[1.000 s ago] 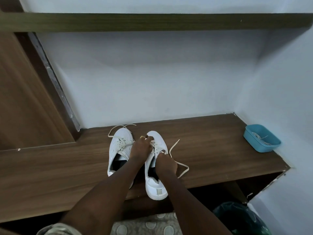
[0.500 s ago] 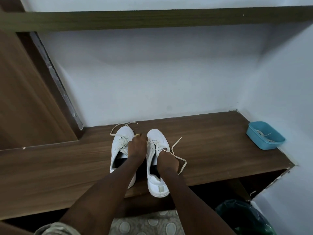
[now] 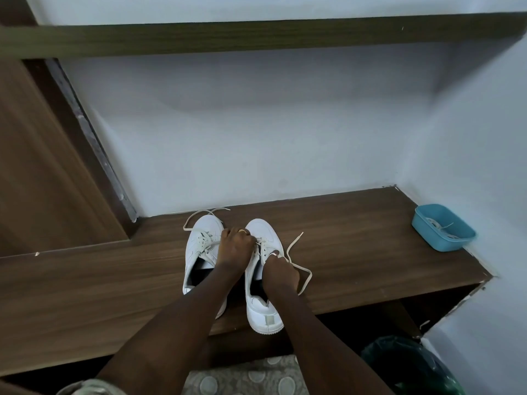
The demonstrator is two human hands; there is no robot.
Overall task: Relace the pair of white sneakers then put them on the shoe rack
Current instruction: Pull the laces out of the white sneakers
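Observation:
Two white sneakers stand side by side on a wooden shelf (image 3: 356, 246), toes toward the wall. The left sneaker (image 3: 199, 246) is laced, with its lace ends trailing loose past the toe. My left hand (image 3: 235, 246) is curled over the lace at the front eyelets of the right sneaker (image 3: 262, 306). My right hand (image 3: 281, 273) pinches that sneaker's cream lace (image 3: 299, 269) at its right side; the rest of the lace loops loosely over the shelf to the right.
A blue plastic tub (image 3: 443, 230) holding a spare lace sits at the shelf's far right by the wall. A wooden panel (image 3: 42, 166) rises at left, another shelf (image 3: 256, 35) runs overhead. A dark green bin (image 3: 407, 366) stands below right.
My left hand has slid from between the shoes onto the right sneaker's front eyelets. My right hand has drawn the lace back slightly. The view has shifted a little.

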